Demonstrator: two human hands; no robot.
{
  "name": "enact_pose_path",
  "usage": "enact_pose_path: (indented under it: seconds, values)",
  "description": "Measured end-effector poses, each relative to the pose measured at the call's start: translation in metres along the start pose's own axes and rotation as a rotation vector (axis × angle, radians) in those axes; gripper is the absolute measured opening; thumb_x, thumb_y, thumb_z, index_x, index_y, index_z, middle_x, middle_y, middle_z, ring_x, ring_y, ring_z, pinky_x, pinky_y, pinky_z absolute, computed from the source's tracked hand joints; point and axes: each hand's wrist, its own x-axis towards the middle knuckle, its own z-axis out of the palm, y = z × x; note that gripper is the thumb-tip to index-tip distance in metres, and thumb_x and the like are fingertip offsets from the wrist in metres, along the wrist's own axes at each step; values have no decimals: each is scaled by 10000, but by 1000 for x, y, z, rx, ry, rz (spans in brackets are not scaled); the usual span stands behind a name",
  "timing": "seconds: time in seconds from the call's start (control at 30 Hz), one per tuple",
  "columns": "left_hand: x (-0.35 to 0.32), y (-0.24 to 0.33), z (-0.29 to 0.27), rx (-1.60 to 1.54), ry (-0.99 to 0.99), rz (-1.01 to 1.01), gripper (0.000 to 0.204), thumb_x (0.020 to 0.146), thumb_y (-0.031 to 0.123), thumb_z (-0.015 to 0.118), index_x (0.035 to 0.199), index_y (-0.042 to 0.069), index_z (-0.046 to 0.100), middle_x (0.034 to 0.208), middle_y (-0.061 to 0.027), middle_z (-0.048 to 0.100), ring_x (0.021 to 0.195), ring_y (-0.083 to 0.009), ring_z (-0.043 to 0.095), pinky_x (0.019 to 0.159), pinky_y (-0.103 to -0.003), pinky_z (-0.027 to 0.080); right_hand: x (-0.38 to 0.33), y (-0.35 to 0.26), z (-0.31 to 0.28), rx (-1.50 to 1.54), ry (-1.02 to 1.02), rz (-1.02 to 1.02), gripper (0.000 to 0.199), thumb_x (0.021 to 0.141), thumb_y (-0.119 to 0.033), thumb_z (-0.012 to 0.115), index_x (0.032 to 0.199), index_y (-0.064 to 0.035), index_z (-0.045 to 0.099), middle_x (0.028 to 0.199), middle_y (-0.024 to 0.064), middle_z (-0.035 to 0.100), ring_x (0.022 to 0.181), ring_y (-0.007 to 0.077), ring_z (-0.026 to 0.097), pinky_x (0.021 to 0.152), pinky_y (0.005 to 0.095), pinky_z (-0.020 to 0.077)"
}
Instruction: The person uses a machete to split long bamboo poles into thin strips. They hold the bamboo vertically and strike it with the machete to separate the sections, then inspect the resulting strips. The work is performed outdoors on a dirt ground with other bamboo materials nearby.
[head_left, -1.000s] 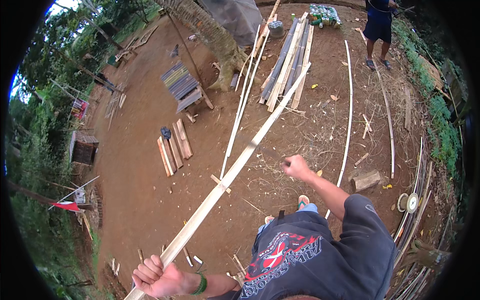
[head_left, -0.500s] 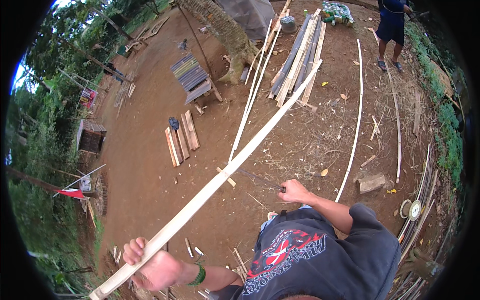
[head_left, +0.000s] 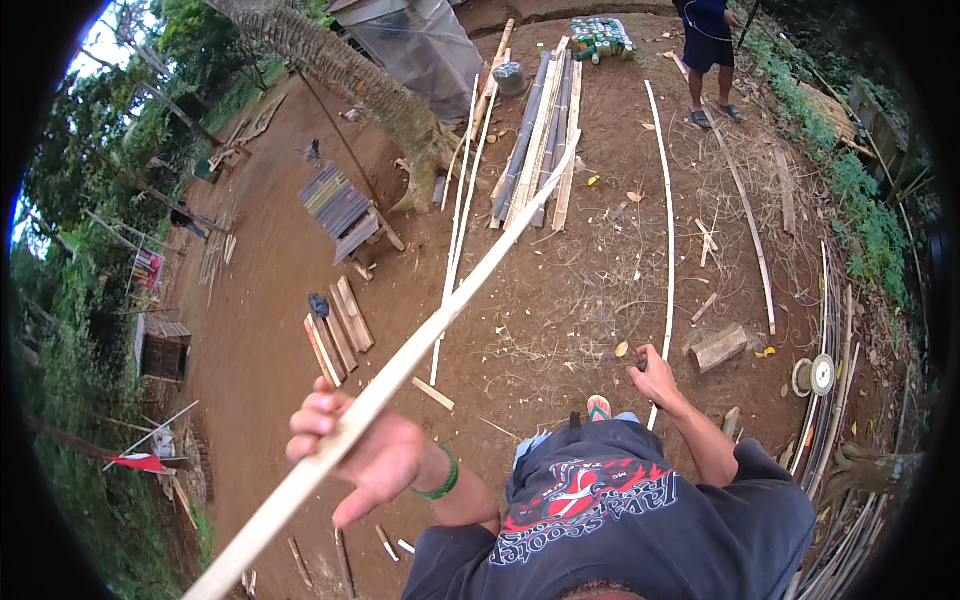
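A long pale bamboo strip (head_left: 402,374) slants from the lower left edge up to the pile of poles in the picture. My left hand (head_left: 388,455) holds it near its lower end, palm beneath, fingers curled over the far side, thumb extended. My right hand (head_left: 656,378) is closed around the dark handle of a tool, away from the strip. The blade does not show clearly now; a thin dark blade showed earlier. A green band circles my left wrist.
Split bamboo and dark poles (head_left: 545,140) lie ahead. A thin strip (head_left: 667,230) and a log piece (head_left: 718,348) lie right, beside a spool (head_left: 821,374). Short boards (head_left: 350,315) lie left, near a small slatted stand (head_left: 340,208). Another person (head_left: 708,55) stands far right.
My left hand has moved up and right with the bamboo strip. My right hand has swung right, and the blade no longer points at the strip. The view has shifted.
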Motion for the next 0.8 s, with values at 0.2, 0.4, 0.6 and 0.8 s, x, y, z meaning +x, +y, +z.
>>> enact_pose_path:
  seconds: [0.2,0.4,0.6,0.8]
  values:
    - [-22,-10,1,-180,-202,-281,563,984,547,459,622,170,252,484,36,260,453,-92,222,420,-241,169,-8,29,-12,21,58,179,376,856,-319,685,798,50,647,628,143,616,597,235,594,592,405,450]
    - [-42,6,-2,-195,-100,-333,401,946,332,426,619,157,273,474,17,286,433,-93,239,408,-239,197,-31,-97,-1,83,-145,-283,373,843,-322,683,770,43,650,621,191,625,554,268,625,545,399,468]
    - [-44,22,-20,-161,29,-357,381,939,309,402,610,156,286,470,15,277,420,-88,238,397,-220,209,-71,-194,27,86,-335,-782,220,795,-227,659,704,-31,623,563,198,586,542,389,621,545,472,494]
    - [-27,65,-48,-70,46,-361,407,930,344,418,597,160,275,458,27,268,391,-77,215,374,-213,179,56,-107,73,-66,-319,-173,257,790,-195,598,794,52,672,747,264,676,714,372,693,667,463,536]
